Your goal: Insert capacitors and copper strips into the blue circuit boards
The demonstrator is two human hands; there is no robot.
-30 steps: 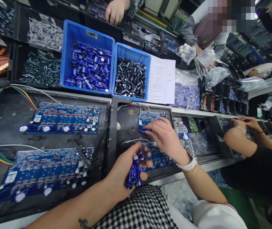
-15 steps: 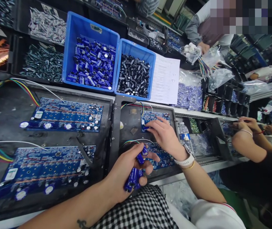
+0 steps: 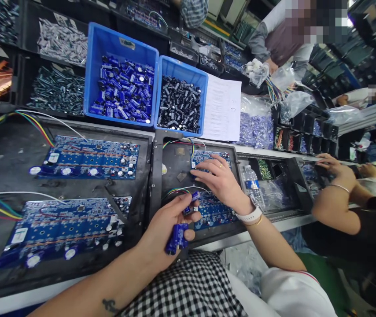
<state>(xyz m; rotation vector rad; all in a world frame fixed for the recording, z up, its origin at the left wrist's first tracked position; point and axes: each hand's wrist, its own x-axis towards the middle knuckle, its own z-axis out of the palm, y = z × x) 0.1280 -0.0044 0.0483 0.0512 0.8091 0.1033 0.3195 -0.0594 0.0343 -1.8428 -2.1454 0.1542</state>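
Note:
Several blue cylindrical capacitors (image 3: 178, 235) lie in my left hand (image 3: 161, 229), which is curled around them. One more capacitor (image 3: 194, 196) sticks out between its thumb and forefinger. My right hand (image 3: 219, 180) bends over the near left corner of the far circuit board (image 3: 204, 156), its fingertips closed on a capacitor that they mostly hide. Just below that hand is a second circuit board (image 3: 212, 211), partly covered by my left fingers. Both boards lie in a black tray (image 3: 171, 167), with coloured wires at their left ends.
On the left, another tray holds two boards (image 3: 92, 156) with capacitors along their near edges. Behind stand a blue bin of blue capacitors (image 3: 89, 66), a bin of black capacitors (image 3: 204, 88) and paper sheets (image 3: 224, 108). A water bottle (image 3: 252, 185) stands right; co-workers' hands (image 3: 333, 169) work beyond.
My right fingers have shifted slightly left at the far board, and the capacitor in them shows less. My left hand has drawn slightly left and down with its capacitors. The view has shifted a little.

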